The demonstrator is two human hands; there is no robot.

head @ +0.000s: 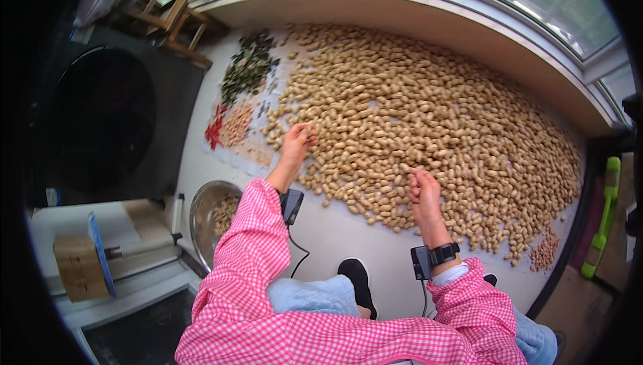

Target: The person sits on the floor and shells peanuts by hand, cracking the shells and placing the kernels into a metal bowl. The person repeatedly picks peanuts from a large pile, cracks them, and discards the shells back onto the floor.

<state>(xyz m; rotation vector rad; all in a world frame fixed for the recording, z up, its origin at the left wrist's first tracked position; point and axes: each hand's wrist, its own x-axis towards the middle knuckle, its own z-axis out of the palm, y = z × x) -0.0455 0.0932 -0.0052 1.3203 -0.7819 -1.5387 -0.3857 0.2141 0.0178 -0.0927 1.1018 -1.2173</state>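
Observation:
A broad layer of unshelled peanuts (427, 114) covers sheets spread on the floor below the windows. Over its left edge is my left hand (300, 137), fingers curled, with what looks like a peanut at the fingertips. My right hand (425, 191) is over the near part of the layer, its thumb and forefinger pinching a peanut (406, 168). A steel bowl (201, 214) holding some peanuts or shells stands left of my left sleeve. Beyond my left hand lie shelled peanut kernels (237, 125), red chili peppers (214, 129) and dried green leaves (249, 66).
A dark round-doored appliance (105, 114) stands at the left, with wooden stools (176, 18) behind it. A cardboard box (80, 268) is at the lower left. More kernels (545, 250) lie near the right edge, by a green plastic object (603, 217). My black shoe (357, 284) is just below the peanuts.

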